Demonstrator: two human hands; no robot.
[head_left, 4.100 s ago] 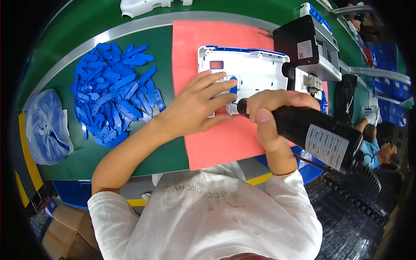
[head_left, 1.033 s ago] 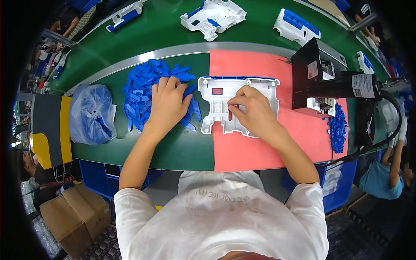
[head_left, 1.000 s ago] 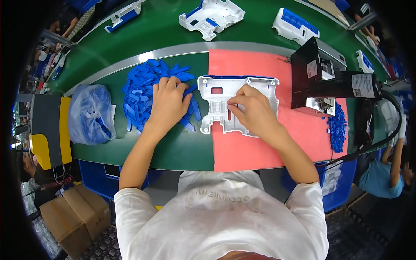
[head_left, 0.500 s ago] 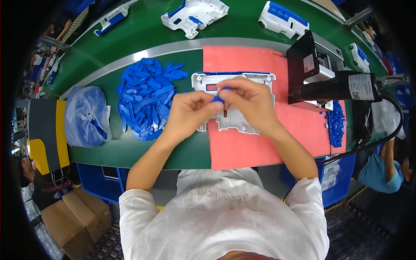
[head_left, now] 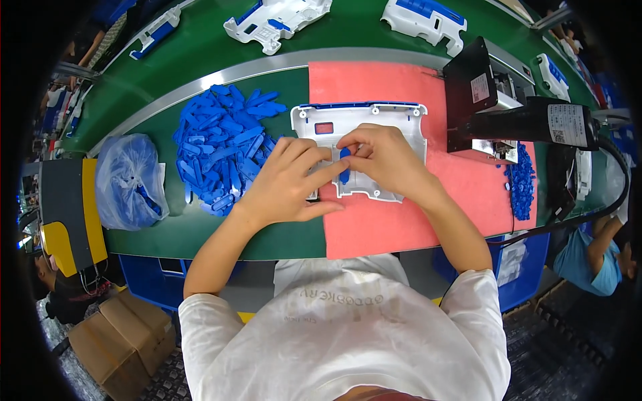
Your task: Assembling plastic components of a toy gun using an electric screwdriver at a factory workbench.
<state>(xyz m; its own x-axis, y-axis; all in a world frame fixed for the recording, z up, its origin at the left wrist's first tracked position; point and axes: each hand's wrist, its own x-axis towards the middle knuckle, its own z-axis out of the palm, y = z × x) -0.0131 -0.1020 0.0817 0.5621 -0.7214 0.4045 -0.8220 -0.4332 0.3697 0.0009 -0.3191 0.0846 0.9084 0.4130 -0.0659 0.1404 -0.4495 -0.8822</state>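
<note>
A white plastic housing [head_left: 414, 147] with a blue edge lies hollow side up in front of me, mostly on the pink mat. Over its middle, a small elongated blue plastic piece [head_left: 345, 175] points toward me. My right hand [head_left: 388, 160] pinches its far end between thumb and fingertips. From the left, my left hand [head_left: 287, 179] reaches over the housing with fingers apart and thumb stretched out; its index fingertip touches the blue piece. The hands cover part of the housing's middle and left side.
Left of the housing lies a heap of blue plastic pieces [head_left: 217, 144], beside a clear plastic bag [head_left: 130, 180]. A black-and-metal machine [head_left: 478, 100] stands right, near small blue parts [head_left: 520, 184]. A black cylindrical tool [head_left: 528, 125] crosses there. White-and-blue housings [head_left: 424, 23] sit on the green belt behind.
The blue piece has come down against the housing, now pointing toward me. My left hand has let go and spread its fingers. Housings on the belt behind have shifted left.
</note>
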